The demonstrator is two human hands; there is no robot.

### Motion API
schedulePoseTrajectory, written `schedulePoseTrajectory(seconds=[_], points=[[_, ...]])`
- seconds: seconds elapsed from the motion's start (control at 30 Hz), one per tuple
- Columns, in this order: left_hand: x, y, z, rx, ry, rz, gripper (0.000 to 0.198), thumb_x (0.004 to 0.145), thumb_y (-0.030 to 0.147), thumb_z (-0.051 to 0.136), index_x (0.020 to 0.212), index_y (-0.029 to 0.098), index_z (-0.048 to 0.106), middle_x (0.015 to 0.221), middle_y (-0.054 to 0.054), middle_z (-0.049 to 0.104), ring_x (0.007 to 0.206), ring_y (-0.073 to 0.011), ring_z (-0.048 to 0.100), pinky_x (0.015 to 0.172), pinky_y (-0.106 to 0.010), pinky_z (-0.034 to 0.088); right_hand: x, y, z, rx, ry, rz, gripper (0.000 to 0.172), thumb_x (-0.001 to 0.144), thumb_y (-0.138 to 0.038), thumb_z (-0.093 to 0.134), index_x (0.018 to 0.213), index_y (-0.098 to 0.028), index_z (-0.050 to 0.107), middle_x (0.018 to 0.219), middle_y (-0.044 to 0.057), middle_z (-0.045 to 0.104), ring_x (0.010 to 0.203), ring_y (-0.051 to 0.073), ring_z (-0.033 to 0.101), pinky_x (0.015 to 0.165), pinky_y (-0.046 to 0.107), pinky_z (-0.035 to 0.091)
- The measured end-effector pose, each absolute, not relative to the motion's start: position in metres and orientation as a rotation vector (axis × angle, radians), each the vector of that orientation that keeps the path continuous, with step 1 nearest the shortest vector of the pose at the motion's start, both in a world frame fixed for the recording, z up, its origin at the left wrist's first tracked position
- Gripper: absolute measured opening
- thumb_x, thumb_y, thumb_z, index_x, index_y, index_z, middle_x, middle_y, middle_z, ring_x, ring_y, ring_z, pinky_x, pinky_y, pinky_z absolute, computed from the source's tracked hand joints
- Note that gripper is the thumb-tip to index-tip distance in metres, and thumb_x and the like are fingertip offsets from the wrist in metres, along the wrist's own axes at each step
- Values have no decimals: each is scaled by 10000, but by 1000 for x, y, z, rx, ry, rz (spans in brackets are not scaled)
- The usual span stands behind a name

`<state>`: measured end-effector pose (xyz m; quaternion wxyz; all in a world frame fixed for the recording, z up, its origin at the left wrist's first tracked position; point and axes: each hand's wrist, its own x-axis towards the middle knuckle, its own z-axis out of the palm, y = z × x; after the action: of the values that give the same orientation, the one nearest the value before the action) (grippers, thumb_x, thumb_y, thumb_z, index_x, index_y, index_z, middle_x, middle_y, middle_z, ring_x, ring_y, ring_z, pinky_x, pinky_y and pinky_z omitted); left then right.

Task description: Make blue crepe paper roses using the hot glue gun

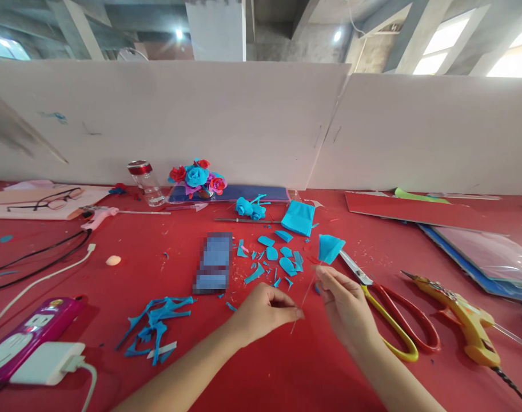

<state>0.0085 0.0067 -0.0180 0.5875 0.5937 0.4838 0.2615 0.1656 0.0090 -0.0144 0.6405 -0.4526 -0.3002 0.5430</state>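
Note:
A thin, pale wire or thread [306, 293] runs slantwise between my hands. My left hand [267, 312] pinches its lower part between thumb and fingertips, with a short end sticking out below. Higher up, my right hand [346, 300] has its fingertips closed on the upper end. Just beyond those fingers is a blue crepe-paper piece [330, 249]; whether they touch it I cannot tell. Scissors [391, 312] with red and yellow handles lie right of my right hand. Several cut blue petals [287, 265] and scraps are scattered beyond both hands.
A phone [214, 263] lies left of the petals, and blue strips [155, 326] are nearer me. At right rests a yellow glue gun [458, 315]. Farther back stand a glass bottle [149, 186] and a paper-flower bunch [198, 177]. A pink power strip [38, 332] is at left.

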Motion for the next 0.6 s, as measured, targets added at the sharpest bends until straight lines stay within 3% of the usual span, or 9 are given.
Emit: schedulePoseTrajectory(seconds=[0.1,0.27,0.43,0.6], points=[[8,5,-20,1376,1098,551,226,650,374,672,685,160,733,631,-32,654,597,-147,530,571,-242,365,180,17,-12,-1026,-571,1123,193,498,-292,818,620,-184,715,555,-33,522,539,69,401,502,185,398],[2,4,-24,1436,1079,429,203,640,371,671,677,178,724,637,-17,648,599,-139,534,570,-231,368,194,25,-9,-997,-474,1011,164,513,-245,804,641,-192,718,678,-14,574,589,70,445,518,160,434],[0,7,-21,1557,1151,473,351,715,470,589,563,160,655,482,27,487,478,-98,403,485,-225,282,186,20,-9,-1035,-485,1115,200,482,-266,826,622,-177,716,602,-31,521,548,54,393,506,150,413],[4,10,-13,1513,1171,699,256,761,407,571,827,193,696,721,-8,636,660,-142,523,589,-229,365,180,15,-12,-1046,-601,1174,178,533,-316,810,613,-191,711,533,-38,480,541,68,389,518,186,380]])
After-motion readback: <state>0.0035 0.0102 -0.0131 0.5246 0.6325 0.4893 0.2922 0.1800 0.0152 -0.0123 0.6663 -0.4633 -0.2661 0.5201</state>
